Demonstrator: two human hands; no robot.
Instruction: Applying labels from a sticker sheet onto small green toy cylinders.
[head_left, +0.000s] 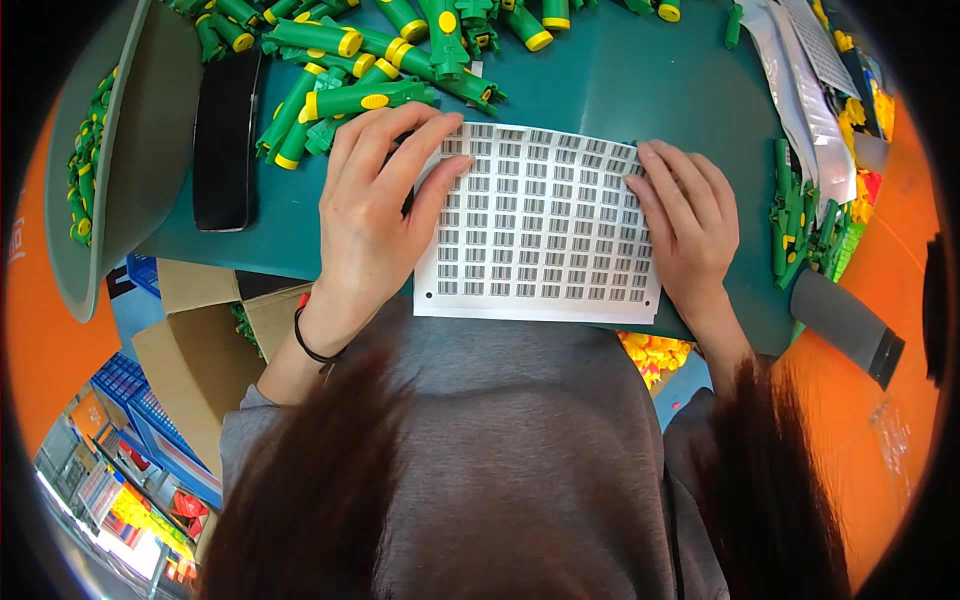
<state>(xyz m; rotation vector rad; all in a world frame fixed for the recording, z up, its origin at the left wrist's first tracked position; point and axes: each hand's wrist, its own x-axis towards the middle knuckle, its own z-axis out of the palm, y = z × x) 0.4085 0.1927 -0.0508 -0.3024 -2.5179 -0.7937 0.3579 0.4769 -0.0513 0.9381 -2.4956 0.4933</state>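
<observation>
A white sheet of barcode labels (540, 215) spans the space between my hands, its near edge over the front of the green table. My left hand (375, 200) pinches its upper left corner between thumb and fingers. On the other side my right hand (692, 215) has the upper right edge between thumb and bent fingers. The sheet bows slightly along its top, and small barcodes fill it in rows. Beyond my left hand lies a heap of green plastic toy parts with yellow ends (370, 97).
A black phone (225, 140) lies left of the heap, beside a grey-green tub (140, 130) holding more green parts. Papers in plastic (800, 110) and loose green parts (795, 220) line the right edge. A cardboard box (190, 350) stands below left; a grey cylinder (845, 320) juts out at right.
</observation>
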